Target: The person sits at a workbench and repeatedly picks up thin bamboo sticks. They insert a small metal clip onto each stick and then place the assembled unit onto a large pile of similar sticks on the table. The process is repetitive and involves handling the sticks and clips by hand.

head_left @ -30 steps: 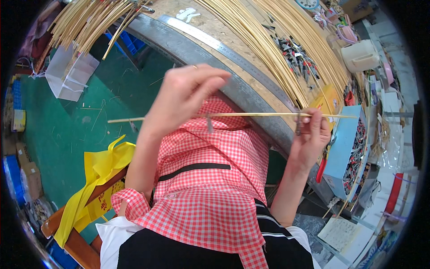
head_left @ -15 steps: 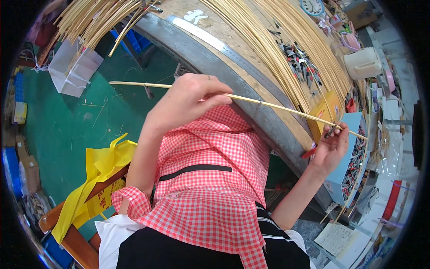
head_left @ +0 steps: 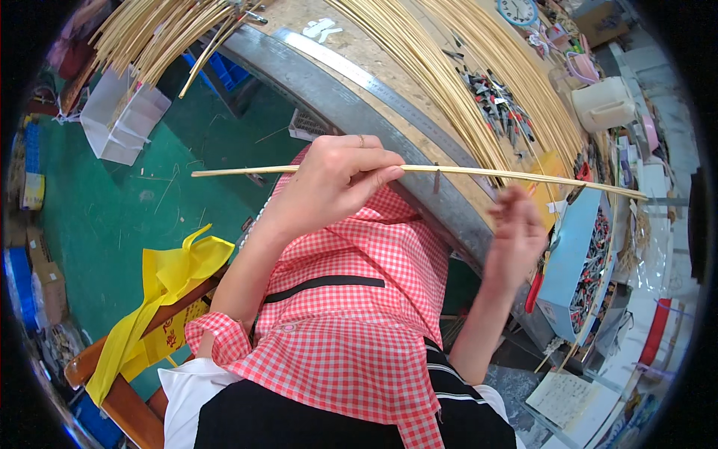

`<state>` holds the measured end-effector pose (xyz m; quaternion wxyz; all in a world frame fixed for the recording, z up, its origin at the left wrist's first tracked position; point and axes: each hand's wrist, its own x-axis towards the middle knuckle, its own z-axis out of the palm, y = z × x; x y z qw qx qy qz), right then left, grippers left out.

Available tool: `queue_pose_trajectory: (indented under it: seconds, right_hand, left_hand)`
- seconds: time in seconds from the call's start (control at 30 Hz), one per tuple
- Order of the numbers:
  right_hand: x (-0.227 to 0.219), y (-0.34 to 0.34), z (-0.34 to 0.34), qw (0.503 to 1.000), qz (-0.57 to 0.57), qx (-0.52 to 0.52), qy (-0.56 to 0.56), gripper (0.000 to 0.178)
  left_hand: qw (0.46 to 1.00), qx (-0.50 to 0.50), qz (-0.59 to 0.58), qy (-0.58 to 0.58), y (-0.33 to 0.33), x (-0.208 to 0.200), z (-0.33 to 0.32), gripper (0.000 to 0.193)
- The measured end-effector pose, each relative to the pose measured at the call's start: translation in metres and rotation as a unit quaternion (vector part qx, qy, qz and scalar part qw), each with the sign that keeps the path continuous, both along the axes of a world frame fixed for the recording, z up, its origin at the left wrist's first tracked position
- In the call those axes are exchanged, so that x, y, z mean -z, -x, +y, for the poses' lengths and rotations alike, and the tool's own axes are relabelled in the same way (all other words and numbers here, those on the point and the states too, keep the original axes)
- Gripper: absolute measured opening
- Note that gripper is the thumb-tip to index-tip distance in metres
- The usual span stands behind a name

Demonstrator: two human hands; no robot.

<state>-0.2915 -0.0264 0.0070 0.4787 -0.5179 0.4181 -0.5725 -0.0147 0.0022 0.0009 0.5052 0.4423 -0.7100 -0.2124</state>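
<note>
By the near edge of a table (head_left: 336, 99), the left hand (head_left: 344, 176), knuckles up, pinches a thin stick (head_left: 467, 170), partly hiding it; the raised right hand (head_left: 516, 238) blurs, its fingers impossible to read.

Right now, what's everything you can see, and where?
Rod: perhaps doubled, tan, mid-picture
Rod clips: three visible, dark, along rod
Sticks: many, tan, table and upper left
Loose clips: many, black and red, table
Ruler: one, silver, table
Clock: one, blue-rimmed, top right
Jug: one, white, right
Clip box: one, pale blue, right
Bin: one, whitish, left
Cloth: one, yellow, chair
Apron: one, red-white checked, worn
Left hand: one, bare, gripping rod
Right hand: one, blurred, below rod
</note>
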Motion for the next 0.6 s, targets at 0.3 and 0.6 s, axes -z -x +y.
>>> queue_pose_trajectory:
  seconds: [0.3,0.6]
  right_hand:
    - [0.003,-0.066,0.027,0.986,0.066,-0.151,-0.007,0.023]
    - [0.006,-0.067,0.030,0.983,0.122,-0.122,0.066,0.019]
  left_hand:
    - [0.998,0.044,0.034,0.000,0.015,-0.006,0.006,0.011]
    - [0.997,0.053,0.059,0.001,0.018,-0.006,0.010,0.012]
